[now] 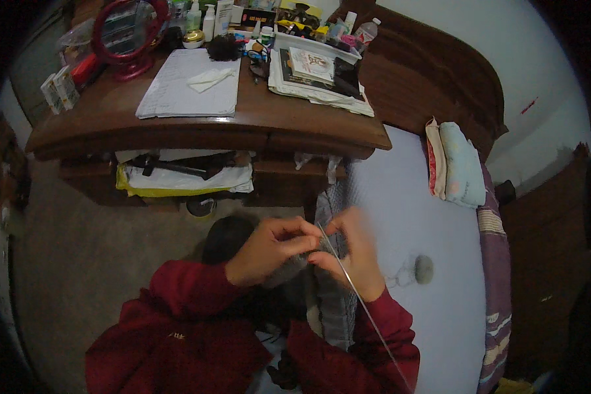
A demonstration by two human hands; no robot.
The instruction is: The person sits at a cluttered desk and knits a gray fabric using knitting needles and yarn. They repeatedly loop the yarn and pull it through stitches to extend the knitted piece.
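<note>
Both my hands meet over my lap, in dark red sleeves. Between finger and thumb, my left hand (278,248) pinches a small grey knitted piece (295,266), mostly hidden by the hands. A thin metal knitting needle (349,280) slants from the fingertips across my right hand (357,253) and down over the right sleeve. The right hand is slightly blurred, its thumb and forefinger curled about the needle near the tip. On the bed to the right lies a ball of grey yarn (424,269), with a loose strand beside it.
A brown wooden desk (187,130) stands ahead, bearing papers (177,93), a pink-framed mirror (130,71) and several bottles. Its open shelf holds bags (192,182). At right, the bed (404,197) carries folded cloths (458,162) and a striped purple blanket (495,280).
</note>
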